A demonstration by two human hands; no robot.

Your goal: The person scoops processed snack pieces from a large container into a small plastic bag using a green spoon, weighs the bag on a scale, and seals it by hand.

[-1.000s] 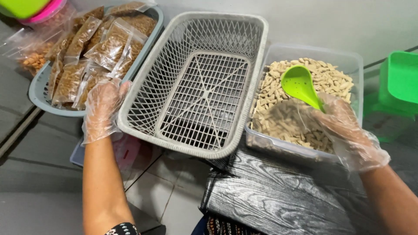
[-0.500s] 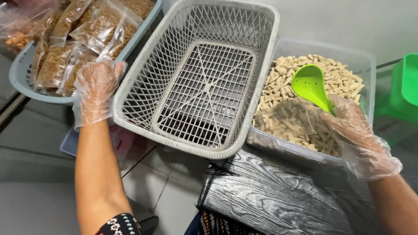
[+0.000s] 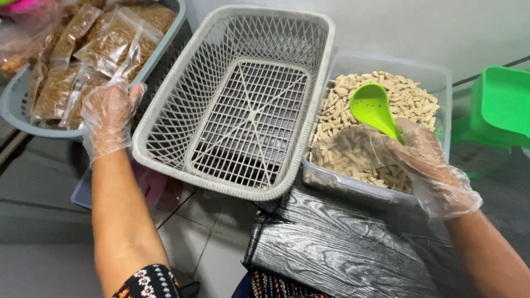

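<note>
Right hand (image 3: 428,165), gloved, keeps its grip closed on the green scoop (image 3: 374,107), bowl up over the pale snack sticks (image 3: 353,149) in the clear tub (image 3: 441,88). Left hand (image 3: 109,117) has slid down, fingers open against the grey basket (image 3: 165,129); clear packets of brown snacks (image 3: 105,49) just beyond it.

Glossy green plastic scoop (image 3: 371,105), matt grey plastic basket (image 3: 165,124).

A plain pale grey wall (image 3: 419,27) runs across the top. Below it lies a floor of large grey tiles (image 3: 38,187) with dark grout lines. A dark board with black wood grain (image 3: 342,248) lies at lower centre. A bright green plastic stool (image 3: 497,110) stands at the right edge. Light is soft and even.
</note>
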